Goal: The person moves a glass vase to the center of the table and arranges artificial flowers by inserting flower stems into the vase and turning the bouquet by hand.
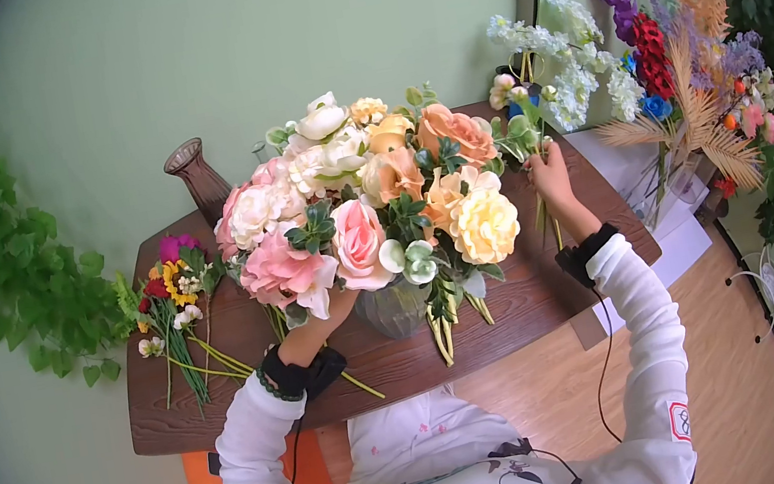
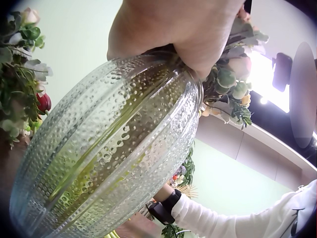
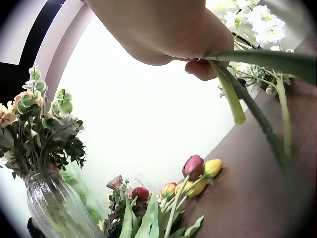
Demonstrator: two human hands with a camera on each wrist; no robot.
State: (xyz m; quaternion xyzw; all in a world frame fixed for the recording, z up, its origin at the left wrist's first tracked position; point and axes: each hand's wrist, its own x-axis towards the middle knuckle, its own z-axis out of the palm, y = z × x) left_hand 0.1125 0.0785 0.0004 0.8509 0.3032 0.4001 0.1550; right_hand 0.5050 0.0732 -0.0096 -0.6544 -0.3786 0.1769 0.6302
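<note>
A ribbed clear glass vase holds a large bouquet of pink, white, peach and yellow flowers. My left hand grips the vase near its neck; flowers cover the fingers in the head view. Inside the glass, green stems show in the left wrist view. Off to the right of the bouquet, my right hand pinches green stems with leaves and small pale blooms above the fingers.
A brown glass vase stands at the back left of the wooden table. Small colourful flowers lie at the left, tulips in the right wrist view. White, purple and red flowers stand on the far right.
</note>
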